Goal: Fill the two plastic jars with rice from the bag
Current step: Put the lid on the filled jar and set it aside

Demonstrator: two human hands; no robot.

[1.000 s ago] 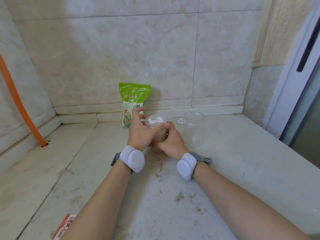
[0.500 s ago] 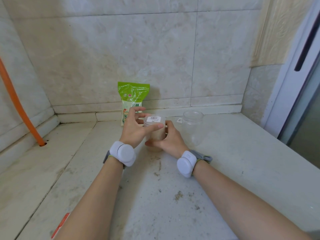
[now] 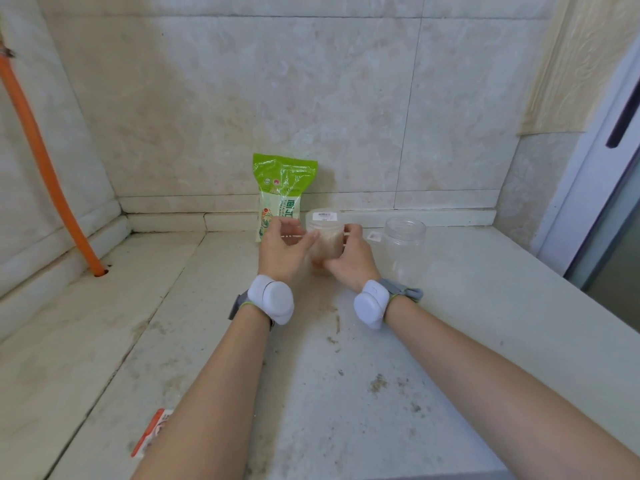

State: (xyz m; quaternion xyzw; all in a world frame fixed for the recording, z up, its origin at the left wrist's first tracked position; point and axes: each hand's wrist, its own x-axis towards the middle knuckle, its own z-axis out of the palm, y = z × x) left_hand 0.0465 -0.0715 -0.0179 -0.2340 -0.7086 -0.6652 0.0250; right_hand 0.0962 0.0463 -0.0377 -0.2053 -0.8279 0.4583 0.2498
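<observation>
A clear plastic jar (image 3: 325, 233) with a labelled lid on top stands on the counter in front of me, and pale grains show through its wall. My right hand (image 3: 349, 263) grips its right side. Just left of the jar is my left hand (image 3: 282, 251), blurred, with fingers loosely spread and the thumb near the jar's wall. A second clear jar (image 3: 405, 244) stands to the right, open and empty, with a small lid (image 3: 374, 236) lying beside it. The green rice bag (image 3: 282, 192) leans upright against the back wall behind my left hand.
The stained stone counter (image 3: 346, 375) meets tiled walls at the back and left. An orange hose (image 3: 45, 168) runs down into a hole at the left. A red-and-white packet (image 3: 152, 431) lies near the front edge. At the right stands a door frame (image 3: 595, 168).
My left hand has come off the jar's lid and dropped to the jar's left side. My right hand still holds the jar in the same spot.
</observation>
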